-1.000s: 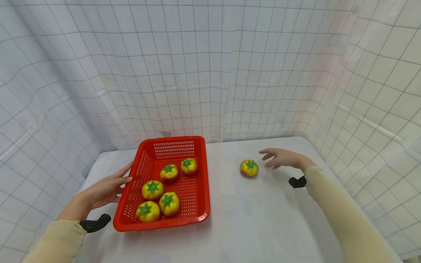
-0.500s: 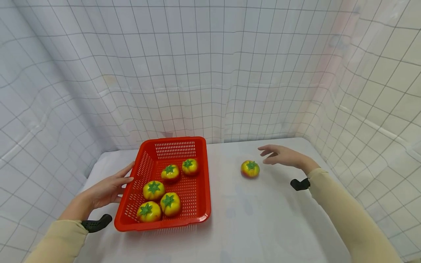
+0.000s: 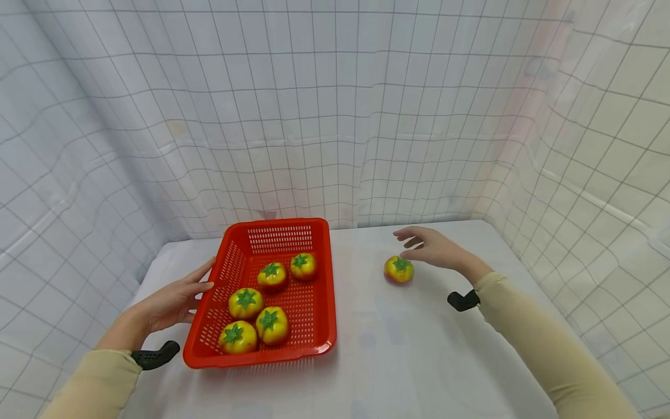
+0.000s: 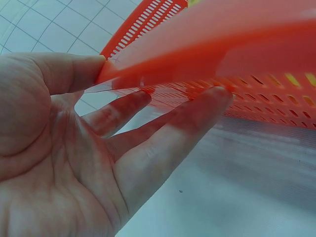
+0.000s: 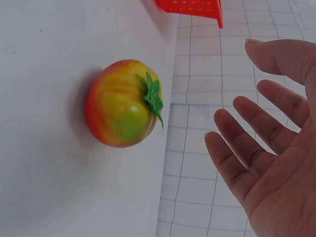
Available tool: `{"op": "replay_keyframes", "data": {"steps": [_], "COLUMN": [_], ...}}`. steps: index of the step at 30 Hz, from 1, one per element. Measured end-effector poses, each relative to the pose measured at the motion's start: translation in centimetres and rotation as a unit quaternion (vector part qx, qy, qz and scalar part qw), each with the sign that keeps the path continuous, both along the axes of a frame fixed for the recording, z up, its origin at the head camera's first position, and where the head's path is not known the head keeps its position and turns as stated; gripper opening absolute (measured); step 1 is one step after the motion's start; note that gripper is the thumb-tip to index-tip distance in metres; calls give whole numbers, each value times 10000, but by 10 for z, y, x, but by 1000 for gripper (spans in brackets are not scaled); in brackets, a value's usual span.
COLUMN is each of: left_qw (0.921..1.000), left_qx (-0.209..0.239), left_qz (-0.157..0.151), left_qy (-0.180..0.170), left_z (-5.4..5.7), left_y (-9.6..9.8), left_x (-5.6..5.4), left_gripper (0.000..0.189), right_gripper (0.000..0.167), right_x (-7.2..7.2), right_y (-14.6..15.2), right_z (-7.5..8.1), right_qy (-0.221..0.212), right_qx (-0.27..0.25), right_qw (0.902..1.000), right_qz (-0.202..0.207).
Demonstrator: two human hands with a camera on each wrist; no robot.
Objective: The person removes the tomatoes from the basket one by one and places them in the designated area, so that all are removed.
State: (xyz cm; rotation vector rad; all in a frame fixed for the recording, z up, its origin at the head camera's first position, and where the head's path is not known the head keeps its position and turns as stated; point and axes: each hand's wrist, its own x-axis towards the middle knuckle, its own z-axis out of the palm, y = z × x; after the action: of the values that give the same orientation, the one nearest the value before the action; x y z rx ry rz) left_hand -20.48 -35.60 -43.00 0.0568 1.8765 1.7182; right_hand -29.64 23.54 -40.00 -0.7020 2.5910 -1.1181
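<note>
A red plastic basket [image 3: 309,302] with slotted walls stands on the left of the table. Several yellow-and-red toy tomatoes with green leafy tops, such as this tomato [image 3: 238,336], lie inside it. My left hand [image 3: 170,302] holds the basket's left rim, with the thumb on the rim and the other fingers [image 4: 182,128] against the outer wall below. Another toy tomato [image 3: 399,270] sits alone on the table to the right of the basket. Just behind and above it hovers my right hand [image 3: 431,247], fingers spread and loosely bent, apart from the tomato in the right wrist view.
The white table [image 3: 398,355] carries the basket and the single tomato. White curtains [image 3: 345,116] with a grid pattern hang behind the table and along both sides.
My right hand has shifted left, from beside the lone tomato to just over its far side. The left hand and the basket keep their places.
</note>
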Motion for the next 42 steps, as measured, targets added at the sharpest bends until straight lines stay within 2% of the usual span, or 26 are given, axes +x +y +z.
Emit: {"op": "replay_keyframes", "data": {"steps": [14, 23, 32, 42], "left_qw": [10000, 10000, 9999, 9999], "left_qx": [-7, -24, 6, 50], "left_qz": [45, 80, 131, 97], "left_qy": [-8, -23, -61, -25], "left_z": [2, 3, 2, 1], "left_y": [1, 2, 3, 2], "left_x": [2, 2, 2, 2], "left_gripper": [75, 75, 74, 73], "right_gripper": [57, 61, 66, 63], "right_x": [8, 12, 15, 21], "right_y": [-58, -101, -130, -163], "right_z": [16, 26, 26, 27], "right_qy": [82, 79, 12, -191], "right_qx": [-61, 10, 21, 89], "right_qw": [9978, 9921, 9866, 9792], "right_qz": [652, 1254, 1633, 2017]}}
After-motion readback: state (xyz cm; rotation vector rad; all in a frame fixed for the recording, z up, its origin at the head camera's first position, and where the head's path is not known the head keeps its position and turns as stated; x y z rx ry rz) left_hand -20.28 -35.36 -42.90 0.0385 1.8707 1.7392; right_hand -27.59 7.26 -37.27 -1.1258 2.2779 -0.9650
